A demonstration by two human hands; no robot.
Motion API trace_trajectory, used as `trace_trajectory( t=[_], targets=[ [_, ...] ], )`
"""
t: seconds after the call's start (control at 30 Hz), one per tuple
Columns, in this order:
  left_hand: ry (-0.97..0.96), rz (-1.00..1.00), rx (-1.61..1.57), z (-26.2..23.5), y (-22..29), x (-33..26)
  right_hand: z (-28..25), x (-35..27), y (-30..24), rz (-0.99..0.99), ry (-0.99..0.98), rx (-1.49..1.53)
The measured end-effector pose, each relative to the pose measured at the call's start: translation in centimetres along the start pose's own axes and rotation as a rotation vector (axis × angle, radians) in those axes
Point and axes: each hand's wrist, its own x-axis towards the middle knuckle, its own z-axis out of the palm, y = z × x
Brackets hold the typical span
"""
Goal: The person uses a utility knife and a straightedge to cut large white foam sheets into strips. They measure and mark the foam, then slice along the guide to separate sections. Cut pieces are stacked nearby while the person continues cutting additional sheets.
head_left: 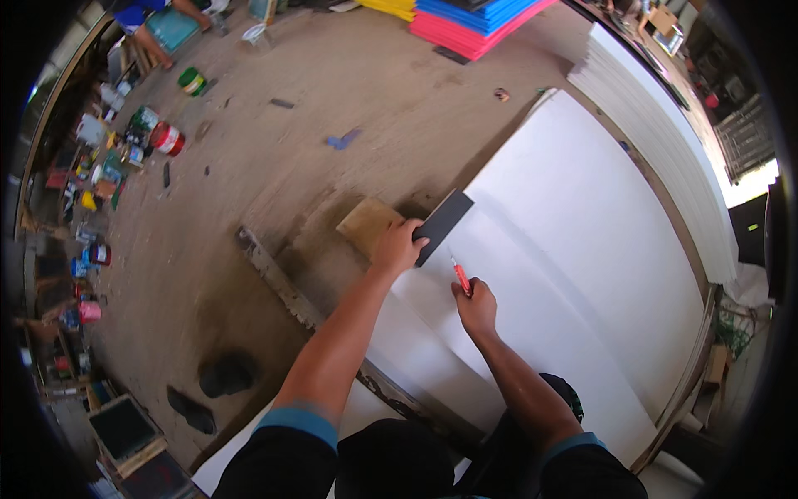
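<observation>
A large white sheet [582,216] spreads in front of me and to the right. My left hand [397,248] is closed on the near end of a flat black rectangular strip [447,221], which lies tilted across the sheet's left edge. My right hand [477,311] grips a red utility knife [462,279] over the sheet. Its thin tip points away from me, toward the strip, and a small gap shows between them. Whether the tip touches the sheet I cannot tell.
A brown block [366,224] and a long worn beam [278,274] lie left of the sheet. Stacked white sheets [657,141] stand at the right. Coloured sheets [478,25] are piled at the back. Paint buckets [167,139] and dark shoes [226,373] are on the left. Another person's leg [150,41] shows far left.
</observation>
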Motion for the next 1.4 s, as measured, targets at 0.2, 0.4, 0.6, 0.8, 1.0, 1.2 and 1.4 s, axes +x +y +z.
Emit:
trace_trajectory(
  t=[0.2,0.4,0.6,0.8,1.0,1.2,1.4],
  targets=[
    [0.243,0.177,0.231,4.6,4.7,-7.1,3.3,4.9,0.6,0.235,0.342,0.335],
    [0.049,0.256,0.056,8.0,2.0,-6.3,0.6,9.0,1.7,0.432,0.423,0.723],
    [-0.302,0.211,0.410,5.8,6.9,-6.9,-7.5,19.9,5.2,0.570,0.600,1.093],
    [-0.219,0.268,0.345,5.9,6.7,-7.0,-6.5,16.6,7.8,0.383,0.600,0.504],
    [-0.194,0.237,0.289,4.8,7.1,-6.7,-2.2,1.7,5.9,0.471,0.354,-0.089],
    [-0.174,0.224,0.314,6.0,7.6,-6.6,-1.3,2.6,5.3,0.479,0.332,-0.170],
    [-0.230,0.173,0.434,5.5,8.5,-6.9,-1.3,1.8,5.7,0.363,0.351,-0.020]
  ],
)
